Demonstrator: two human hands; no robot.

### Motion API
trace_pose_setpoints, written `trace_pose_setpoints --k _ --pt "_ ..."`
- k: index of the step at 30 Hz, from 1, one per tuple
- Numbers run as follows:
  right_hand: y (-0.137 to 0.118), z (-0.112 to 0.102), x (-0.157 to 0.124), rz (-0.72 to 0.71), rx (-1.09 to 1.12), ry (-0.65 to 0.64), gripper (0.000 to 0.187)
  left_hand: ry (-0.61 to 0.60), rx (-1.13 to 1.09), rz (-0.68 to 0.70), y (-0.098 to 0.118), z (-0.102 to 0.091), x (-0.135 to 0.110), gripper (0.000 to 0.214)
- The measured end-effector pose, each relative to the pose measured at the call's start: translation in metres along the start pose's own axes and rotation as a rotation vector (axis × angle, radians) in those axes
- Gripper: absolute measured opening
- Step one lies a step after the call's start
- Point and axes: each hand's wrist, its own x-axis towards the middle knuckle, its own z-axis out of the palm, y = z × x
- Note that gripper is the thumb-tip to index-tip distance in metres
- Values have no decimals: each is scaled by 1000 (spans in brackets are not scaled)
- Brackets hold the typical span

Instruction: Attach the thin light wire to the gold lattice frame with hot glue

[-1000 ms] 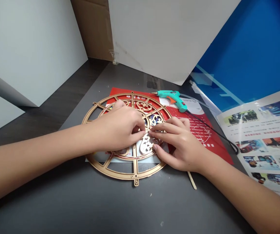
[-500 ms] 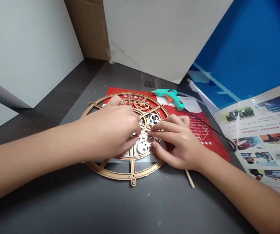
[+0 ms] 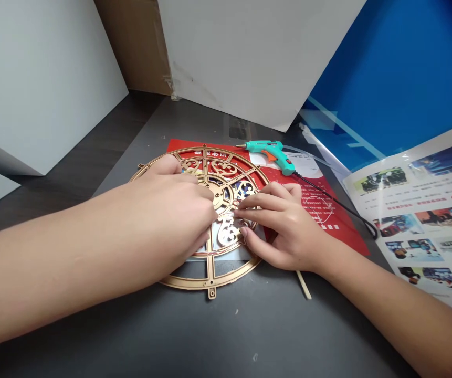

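Note:
A golden spoked wheel with scrollwork between its spokes lies flat in front of me. Over its left side is my left hand, with the fingers curled in beside the round hub; its fingertips, and anything between them, are hidden. From the right, my right hand reaches over the rim, thumb and fingertips closed at the edge of a golden scroll ornament in the lower right sector. Scroll pieces also fill upper sectors, such as the one at the upper right.
A teal hot glue gun lies behind the wheel, its black cord running right. Under the wheel is a red printed sheet. A thin pale stick lies near my right wrist. White panels and a picture sheet surround the grey table.
My left hand has shifted a little left, uncovering more of the hub and covering more of the rim at lower left. My right hand stays at the scroll ornament. The view has shifted slightly.

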Motion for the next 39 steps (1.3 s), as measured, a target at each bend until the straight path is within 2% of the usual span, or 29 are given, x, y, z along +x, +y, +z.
trace_pose_setpoints --k 4,13,21,27,32,39 --pt "-1 0 0 -5 -2 15 23 -141 118 10 1 0 2 37" --pt "-1 0 1 -17 -4 24 22 -143 116 9 3 7 -1 45" --pt "-1 1 2 -43 10 28 23 -201 114 2 11 6 2 51" --pt "0 2 3 -46 20 -8 24 -150 189 65 19 8 0 40" --pt "0 3 2 -56 -11 59 21 -87 257 138 16 15 -2 41" --pt "0 4 2 -58 -21 56 21 -105 219 136 16 16 2 42"
